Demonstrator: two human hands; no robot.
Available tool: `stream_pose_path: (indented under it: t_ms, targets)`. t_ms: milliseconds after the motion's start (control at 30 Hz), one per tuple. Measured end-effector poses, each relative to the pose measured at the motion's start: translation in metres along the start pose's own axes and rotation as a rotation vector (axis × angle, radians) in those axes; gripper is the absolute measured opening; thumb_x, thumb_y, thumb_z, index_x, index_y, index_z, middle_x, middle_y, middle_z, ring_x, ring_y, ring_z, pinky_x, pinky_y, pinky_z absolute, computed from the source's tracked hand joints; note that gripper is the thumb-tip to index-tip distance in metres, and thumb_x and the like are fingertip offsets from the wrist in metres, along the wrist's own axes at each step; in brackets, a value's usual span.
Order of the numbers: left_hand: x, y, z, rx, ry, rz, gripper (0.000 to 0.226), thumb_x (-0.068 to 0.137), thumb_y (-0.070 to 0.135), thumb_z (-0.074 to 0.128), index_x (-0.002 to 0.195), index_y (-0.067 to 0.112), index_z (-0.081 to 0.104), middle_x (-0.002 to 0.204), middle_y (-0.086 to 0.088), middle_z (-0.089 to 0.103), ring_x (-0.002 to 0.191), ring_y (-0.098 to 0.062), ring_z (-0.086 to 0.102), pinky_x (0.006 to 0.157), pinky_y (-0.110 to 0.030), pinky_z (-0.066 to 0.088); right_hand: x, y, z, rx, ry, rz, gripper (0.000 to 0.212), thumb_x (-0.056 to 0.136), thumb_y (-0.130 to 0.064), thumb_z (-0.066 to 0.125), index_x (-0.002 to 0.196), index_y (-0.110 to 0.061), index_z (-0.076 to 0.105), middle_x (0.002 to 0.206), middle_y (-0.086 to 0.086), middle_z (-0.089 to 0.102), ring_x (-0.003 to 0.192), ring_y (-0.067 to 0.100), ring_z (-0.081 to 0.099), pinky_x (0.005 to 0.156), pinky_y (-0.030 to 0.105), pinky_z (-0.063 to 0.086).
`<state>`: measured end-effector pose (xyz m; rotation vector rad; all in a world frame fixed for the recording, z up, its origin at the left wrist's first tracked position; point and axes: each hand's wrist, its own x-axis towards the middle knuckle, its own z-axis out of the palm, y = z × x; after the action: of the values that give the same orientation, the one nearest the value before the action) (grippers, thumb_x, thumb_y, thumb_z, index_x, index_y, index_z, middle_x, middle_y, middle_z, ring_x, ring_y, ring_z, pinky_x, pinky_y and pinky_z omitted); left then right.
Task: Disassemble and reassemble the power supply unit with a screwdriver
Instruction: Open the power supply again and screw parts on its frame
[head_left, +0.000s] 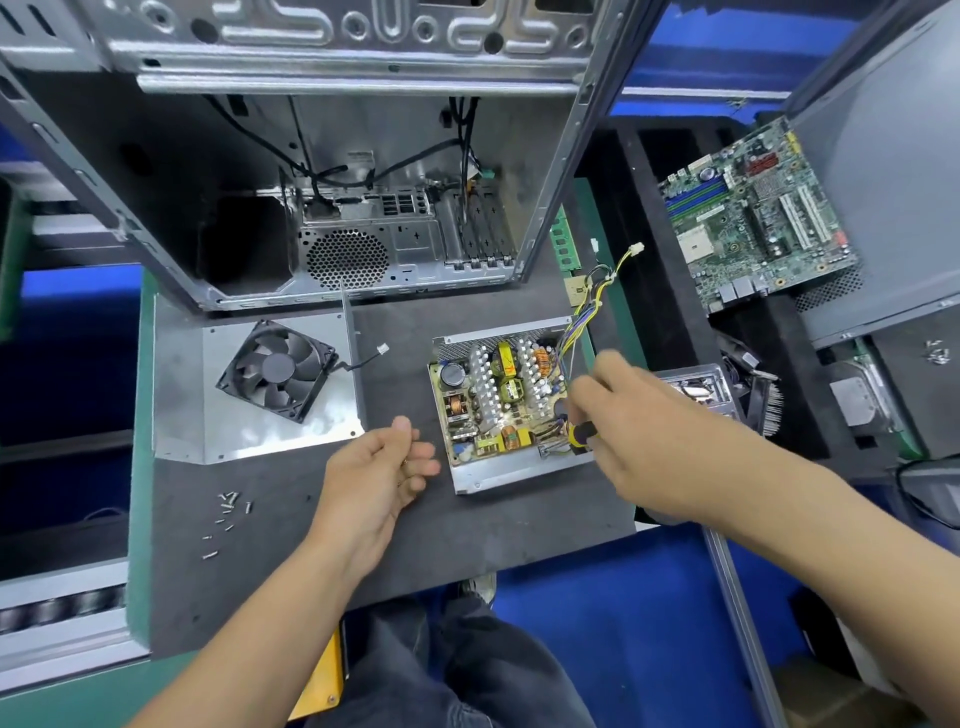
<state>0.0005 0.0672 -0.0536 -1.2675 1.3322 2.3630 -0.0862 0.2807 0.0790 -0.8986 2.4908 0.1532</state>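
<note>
Right now the right hand (618, 415) grips the screwdriver (581, 433), its yellow-and-black handle showing under the fingers and pointing down-left into the open power supply (498, 405) just beneath it. The tip is hidden, so its exact target is unclear. The left hand (382, 467) hovers loosely curled, holding nothing, just left of the unit on the worktop (395, 540).

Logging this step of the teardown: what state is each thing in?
power supply unit: cover off, circuit board exposed, flat on the mat.
cover with fan: detached, lying left of the unit.
screws: loose, scattered on the mat.
screwdriver: held over the unit's right edge.
right hand: grips the screwdriver.
left hand: loosely curled beside the unit.
computer case: open, gutted.
</note>
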Motion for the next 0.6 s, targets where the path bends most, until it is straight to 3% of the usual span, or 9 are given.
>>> stream_pose_path:
  t_ms: [67,167,233,300,367,433,500,533,600]
  targets:
    - [0.001,-0.001,-0.001,0.0,-0.005,-0.012,0.028,0.094,0.033,0.063,0.087,0.006,0.068,0.064,-0.001,0.065,0.05,-0.006,0.056,0.044,-0.015,0.044,0.003,-0.001,-0.001,-0.09,0.015,0.038,0.017,0.097,-0.015,0.046,0.113,-0.021,0.05,0.106,0.0,0.043,0.094,0.023,0.057,0.074,0.033,0.05]
    - [0.001,0.0,-0.003,-0.054,-0.03,-0.025,0.03,0.098,0.031,0.059,0.092,0.004,0.072,0.07,-0.002,0.067,0.056,-0.008,0.06,0.05,-0.017,0.049,-0.003,-0.011,-0.001,-0.3,0.115,0.088,0.031,0.103,-0.024,0.027,0.11,-0.026,0.057,0.089,0.0,0.057,0.083,0.024,0.065,0.053,0.03,0.039]
    - [-0.001,-0.001,-0.004,-0.067,-0.057,-0.04,0.021,0.1,0.017,0.057,0.097,0.003,0.073,0.077,-0.005,0.072,0.063,-0.01,0.067,0.056,-0.018,0.054,-0.006,-0.009,0.001,-0.066,0.094,0.108,0.025,0.103,-0.039,0.038,0.113,-0.022,0.052,0.095,0.004,0.053,0.088,0.028,0.061,0.063,0.034,0.043]
    - [-0.002,-0.002,-0.006,-0.043,-0.068,-0.046,0.017,0.099,0.007,0.055,0.101,0.004,0.071,0.084,-0.006,0.076,0.072,-0.012,0.072,0.062,-0.019,0.056,-0.004,-0.007,-0.002,0.111,0.053,0.028,0.015,0.098,-0.026,0.051,0.11,-0.018,0.049,0.103,0.004,0.042,0.085,0.027,0.055,0.077,0.04,0.048]
    - [-0.002,-0.002,-0.009,-0.041,-0.084,-0.045,0.017,0.098,0.001,0.054,0.104,0.005,0.07,0.088,-0.008,0.077,0.078,-0.015,0.074,0.065,-0.02,0.057,0.002,-0.007,-0.002,0.039,0.079,0.016,0.011,0.094,-0.014,0.056,0.105,-0.016,0.055,0.101,0.003,0.042,0.08,0.026,0.056,0.073,0.041,0.051]
    - [-0.002,-0.001,-0.01,-0.059,-0.079,-0.046,0.015,0.096,-0.001,0.057,0.105,0.004,0.068,0.088,-0.01,0.077,0.08,-0.018,0.075,0.065,-0.021,0.058,0.006,-0.01,-0.002,-0.146,0.14,0.041,0.011,0.095,-0.016,0.057,0.104,-0.016,0.062,0.094,0.004,0.053,0.08,0.027,0.062,0.061,0.036,0.051]
    - [-0.002,-0.001,-0.01,-0.074,-0.059,-0.05,0.01,0.094,0.002,0.061,0.103,0.002,0.066,0.084,-0.011,0.076,0.076,-0.018,0.075,0.063,-0.02,0.058,0.007,-0.009,0.001,-0.266,0.087,0.14,0.03,0.103,-0.03,0.032,0.114,-0.02,0.058,0.093,0.002,0.055,0.086,0.029,0.062,0.062,0.033,0.043]
    - [-0.002,-0.001,-0.009,-0.073,-0.052,-0.052,0.009,0.094,0.003,0.062,0.102,0.001,0.066,0.082,-0.01,0.076,0.073,-0.016,0.074,0.062,-0.02,0.057,0.006,-0.006,0.002,-0.22,0.082,0.135,0.032,0.104,-0.036,0.029,0.114,-0.02,0.055,0.093,0.001,0.05,0.087,0.029,0.059,0.065,0.034,0.042]
    - [-0.001,-0.003,-0.009,-0.059,-0.045,-0.051,0.008,0.094,0.006,0.063,0.1,0.002,0.067,0.077,-0.007,0.075,0.067,-0.012,0.072,0.059,-0.018,0.056,0.006,0.002,0.002,-0.09,0.086,0.08,0.017,0.102,-0.028,0.046,0.113,-0.017,0.05,0.098,0.001,0.036,0.084,0.027,0.049,0.071,0.034,0.043]
